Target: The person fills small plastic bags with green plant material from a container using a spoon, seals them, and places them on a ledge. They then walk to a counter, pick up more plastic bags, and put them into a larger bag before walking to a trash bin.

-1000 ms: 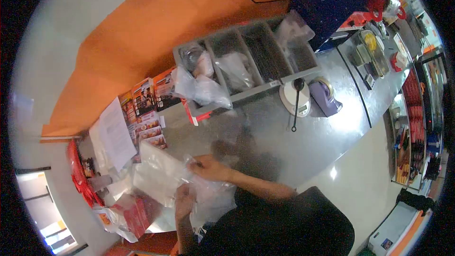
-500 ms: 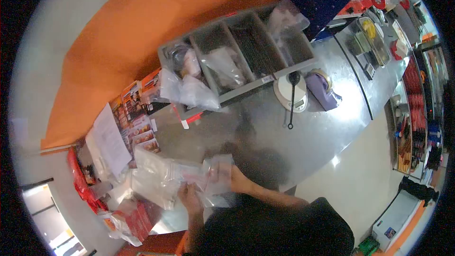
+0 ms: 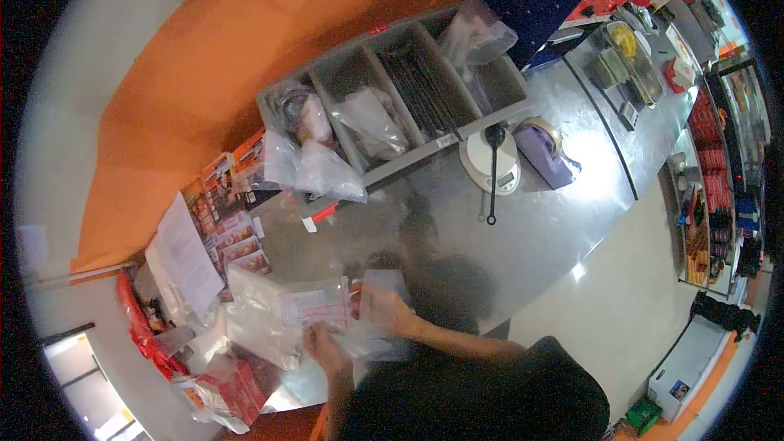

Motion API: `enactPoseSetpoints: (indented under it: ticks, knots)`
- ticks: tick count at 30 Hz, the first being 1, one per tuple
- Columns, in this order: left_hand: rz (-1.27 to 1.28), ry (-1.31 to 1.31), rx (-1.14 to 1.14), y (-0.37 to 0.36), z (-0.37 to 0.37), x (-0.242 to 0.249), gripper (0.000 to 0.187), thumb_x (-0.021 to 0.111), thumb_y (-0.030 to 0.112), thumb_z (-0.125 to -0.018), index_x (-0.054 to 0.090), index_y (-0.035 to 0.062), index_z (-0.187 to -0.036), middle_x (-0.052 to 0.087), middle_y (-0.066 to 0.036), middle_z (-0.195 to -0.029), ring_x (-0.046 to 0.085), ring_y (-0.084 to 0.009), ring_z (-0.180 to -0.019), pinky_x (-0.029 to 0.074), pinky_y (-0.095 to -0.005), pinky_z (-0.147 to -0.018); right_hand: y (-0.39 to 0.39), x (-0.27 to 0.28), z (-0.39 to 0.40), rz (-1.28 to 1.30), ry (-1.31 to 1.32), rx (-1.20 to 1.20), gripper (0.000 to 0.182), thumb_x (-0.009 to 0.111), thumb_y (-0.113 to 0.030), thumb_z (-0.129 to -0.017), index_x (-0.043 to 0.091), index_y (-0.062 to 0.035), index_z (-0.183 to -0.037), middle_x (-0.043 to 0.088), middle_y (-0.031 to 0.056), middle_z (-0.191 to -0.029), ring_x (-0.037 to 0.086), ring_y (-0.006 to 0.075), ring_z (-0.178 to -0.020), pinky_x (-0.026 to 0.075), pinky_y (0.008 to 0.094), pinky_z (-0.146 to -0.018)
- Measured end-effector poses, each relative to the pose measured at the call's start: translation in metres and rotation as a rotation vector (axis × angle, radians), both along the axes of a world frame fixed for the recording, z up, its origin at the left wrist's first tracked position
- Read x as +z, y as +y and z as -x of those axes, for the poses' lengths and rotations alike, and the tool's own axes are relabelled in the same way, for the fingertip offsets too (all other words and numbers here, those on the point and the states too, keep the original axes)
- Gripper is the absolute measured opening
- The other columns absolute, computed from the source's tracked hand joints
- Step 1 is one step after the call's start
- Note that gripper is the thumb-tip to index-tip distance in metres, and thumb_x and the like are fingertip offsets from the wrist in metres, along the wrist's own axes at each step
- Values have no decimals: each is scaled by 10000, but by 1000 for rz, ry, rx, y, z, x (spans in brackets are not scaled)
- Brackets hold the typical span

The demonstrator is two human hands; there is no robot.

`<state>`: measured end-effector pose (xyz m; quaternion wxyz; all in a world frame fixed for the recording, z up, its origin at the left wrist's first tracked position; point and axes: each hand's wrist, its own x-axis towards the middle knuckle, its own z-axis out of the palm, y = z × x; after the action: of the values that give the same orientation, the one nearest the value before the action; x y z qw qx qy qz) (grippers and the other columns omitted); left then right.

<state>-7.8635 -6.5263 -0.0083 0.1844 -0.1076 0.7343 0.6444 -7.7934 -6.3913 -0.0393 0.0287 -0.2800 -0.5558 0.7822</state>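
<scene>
Near the bottom centre, my left hand is closed at the lower edge of some clear plastic bags; its fingertips are blurred. My right hand is closed on a clear plastic bag, seen partly through the film. Just left of both hands lies a stack of clear bags on the metal table. Pinkish print shows through the plastic between the hands.
A grey divided tray holds plastic bags and black utensils. Right of it are a white scale with a black spoon and a purple tape dispenser. Papers and a red box stand left.
The view has shifted slightly, so the tray and scale appear further left. My right hand has moved a little down and left with the bag, and more print shows between the hands.
</scene>
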Motion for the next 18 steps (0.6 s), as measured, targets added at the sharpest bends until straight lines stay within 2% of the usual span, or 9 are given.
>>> enactPoseSetpoints:
  ticks: [3,6,9,12,13,14,15,16,18]
  knots:
    - [9,-17,95,5,-4,-2,61,537,126,-885,510,81,-854,490,3,-685,466,-99,-587,394,-246,-520,10,10,-2,-76,42,150,370,560,-125,-890,489,-6,-1233,630,92,-1005,614,159,-873,503,304,-772]
    - [178,21,-107,-2,-5,1,85,545,146,-880,530,68,-851,485,0,-668,464,-101,-577,393,-244,-514,12,9,-4,8,93,245,492,567,-91,-872,405,-34,-1333,585,123,-1144,586,176,-985,476,311,-841]
    - [-30,-2,-168,2,-8,5,110,556,155,-872,550,56,-825,497,-5,-665,474,-112,-579,394,-256,-506,15,15,4,-433,292,218,630,586,-60,-838,312,-89,-1405,535,127,-1215,559,177,-1012,453,314,-874]
    - [103,5,-259,-8,-11,-11,136,550,154,-874,555,45,-793,515,-11,-674,476,-119,-571,392,-271,-501,28,23,12,-381,408,503,674,623,-121,-804,310,-127,-1402,376,167,-1401,532,304,-1096,451,375,-916]
    - [61,-82,-199,4,-13,7,130,553,157,-874,561,47,-804,533,-12,-687,484,-117,-585,386,-271,-509,35,30,14,-239,307,575,700,631,-126,-800,286,-128,-1410,351,163,-1415,514,313,-1122,439,383,-934]
    - [54,-87,-242,7,-9,19,134,555,160,-874,566,47,-804,536,-13,-689,487,-115,-591,386,-272,-513,41,40,15,-98,200,647,727,640,-131,-796,262,-128,-1418,326,159,-1430,496,323,-1149,426,390,-952]
    - [45,-93,-284,10,-7,29,137,557,164,-874,571,46,-805,540,-13,-691,490,-113,-598,387,-272,-516,43,46,14,-66,133,682,744,648,-139,-792,251,-126,-1421,318,156,-1435,486,325,-1164,417,393,-965]
    - [34,-100,-326,10,-6,33,141,560,168,-873,577,45,-806,543,-14,-693,492,-111,-604,387,-272,-520,46,53,14,-35,66,716,761,657,-148,-788,241,-123,-1424,310,153,-1439,475,327,-1180,407,396,-979]
    - [53,-118,-316,1,-6,28,145,566,172,-871,582,48,-798,560,-14,-713,506,-116,-628,397,-280,-529,46,58,13,-190,62,694,770,670,-176,-781,247,-113,-1421,327,152,-1429,469,315,-1188,395,393,-991]
